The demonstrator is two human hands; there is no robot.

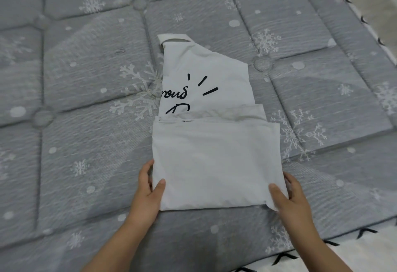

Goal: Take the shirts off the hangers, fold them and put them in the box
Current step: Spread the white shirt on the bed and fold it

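Observation:
A white shirt [214, 160] with black handwritten lettering lies partly folded on the grey mattress. Its lower half is doubled up over the middle, and the collar end [175, 38] points away from me. My left hand [150, 187] grips the near left corner of the fold, thumb on top and fingers under the edge. My right hand [290, 194] grips the near right corner the same way. No hanger and no box are in view.
The grey quilted mattress [86, 99] with a white snowflake pattern fills the view. Its edge with black stitching runs along the right side [363, 19] and the near right corner [283, 257]. A pale floor shows beyond it.

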